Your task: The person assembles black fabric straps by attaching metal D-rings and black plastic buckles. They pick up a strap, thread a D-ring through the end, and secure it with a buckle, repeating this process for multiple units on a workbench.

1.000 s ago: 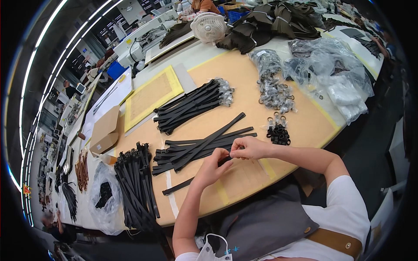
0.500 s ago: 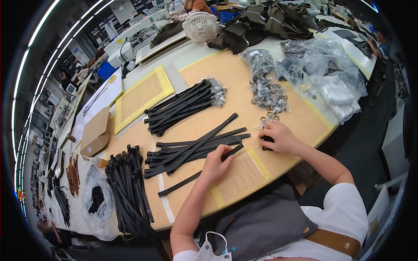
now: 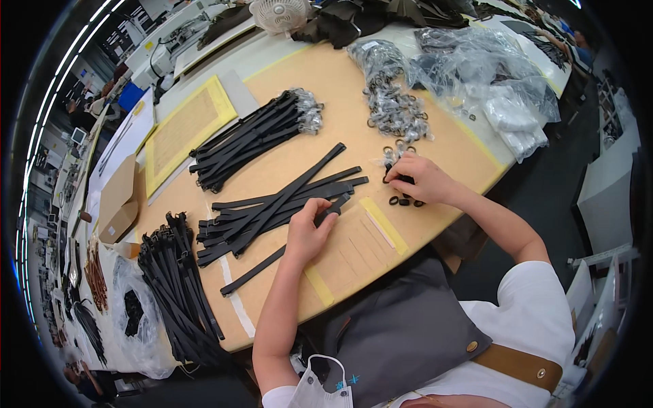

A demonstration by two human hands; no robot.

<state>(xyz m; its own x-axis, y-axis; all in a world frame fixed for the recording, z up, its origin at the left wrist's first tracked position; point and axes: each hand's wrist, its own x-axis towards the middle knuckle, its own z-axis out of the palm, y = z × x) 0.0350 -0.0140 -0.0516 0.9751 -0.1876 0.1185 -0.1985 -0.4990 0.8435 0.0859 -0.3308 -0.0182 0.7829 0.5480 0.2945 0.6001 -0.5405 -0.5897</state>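
My left hand (image 3: 309,232) is closed on the end of a black strap (image 3: 255,270), which slants down to the left across the table. Farther right, my right hand (image 3: 423,178) bends its fingers in a pinch over a group of small black loops (image 3: 404,202). A dark piece shows at its fingertips, too small to make out fully. Just beyond these fingers lie metal rings in clear wrap (image 3: 400,147). A loose pile of black straps (image 3: 286,207) spreads beside my left hand, some crossing over others.
Bundled straps with wrapped ends (image 3: 238,143) lie farther back. More straps with buckles (image 3: 177,285) hang over the near left edge. Wrapped hardware (image 3: 398,102) and clear plastic bags (image 3: 486,68) cover the back right. A yellow-edged board (image 3: 190,129) and a brown cardboard piece (image 3: 117,204) lie left.
The whole view has shifted, so things on the table sit higher and farther left. My right hand has drawn back a little, uncovering the small black loops. My left hand keeps the strap.
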